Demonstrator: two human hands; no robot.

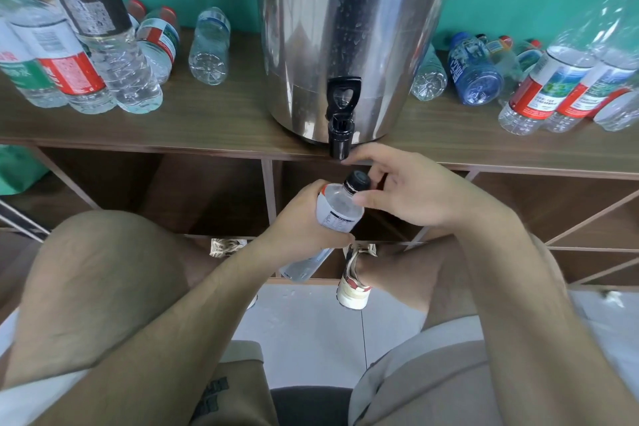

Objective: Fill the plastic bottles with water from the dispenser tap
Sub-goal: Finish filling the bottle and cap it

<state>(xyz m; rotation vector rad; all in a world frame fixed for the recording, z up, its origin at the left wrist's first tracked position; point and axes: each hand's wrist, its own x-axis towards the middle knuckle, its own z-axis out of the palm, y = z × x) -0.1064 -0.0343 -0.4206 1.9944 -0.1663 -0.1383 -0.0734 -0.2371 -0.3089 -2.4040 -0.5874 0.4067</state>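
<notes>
Bottle [337,207] is held in front of the shelf [207,121], just below and slightly in front of the black tap [340,117] of the steel dispenser [345,28], not touching it. It is tilted, with the neck up and to the right and the base down and to the left.

Left hand [304,218] is wrapped around the bottle's middle: the fingers are curled over the label and the thumb is closed on the near side. The base sticks out beneath this hand.

Right hand [408,190] is placed at the bottle's top. Its fingers are curled around the cap [358,180], the forefinger is arched above it close under the tap spout, and the thumb is laid against the bottle's shoulder just below the cap.

Bottle is noted as clear plastic with a black screw cap, a pale ring beneath it and a white label printed with small dark text. The water level inside cannot be made out.

Other plastic bottles are recorded on the shelf top at both sides of the dispenser, some standing, some lying.
</notes>
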